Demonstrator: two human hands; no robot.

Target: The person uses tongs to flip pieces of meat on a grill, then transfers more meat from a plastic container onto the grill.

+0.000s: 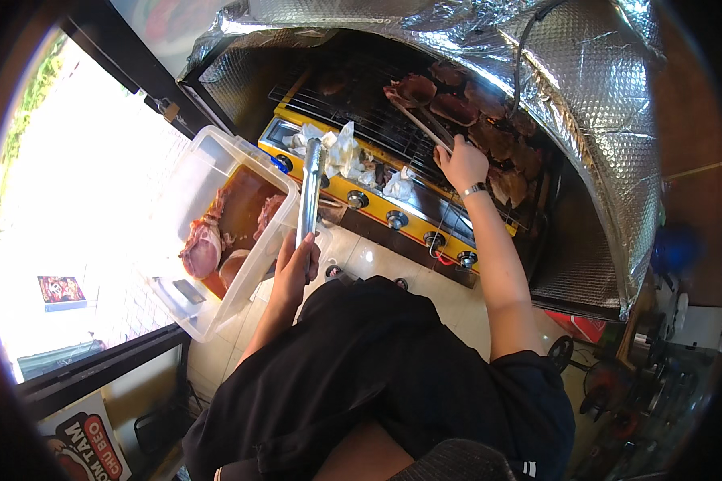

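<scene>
My right hand (464, 167) grips metal tongs (420, 125) that reach over the wire grate (364, 117) of a grill. Their tips are at a slice of meat (415, 90); I cannot tell whether they pinch it. More browned meat slices (493, 141) lie on the right part of the grate. In my left hand (296, 258) is a second pair of metal tongs (310, 192), pointing toward the grill, with nothing visible in its tips. Left of this hand stands a clear plastic tub (254, 264) with raw meat (201, 248) in reddish-brown marinade.
Crumpled, stained white paper (344, 153) lies along the grill's front ledge. Black knobs (396, 219) line its yellow front panel (376, 210). Silver foil insulation (583, 120) arches over the grill, with a dark cable (520, 66) hanging down. A dark window frame (105, 358) borders the left side.
</scene>
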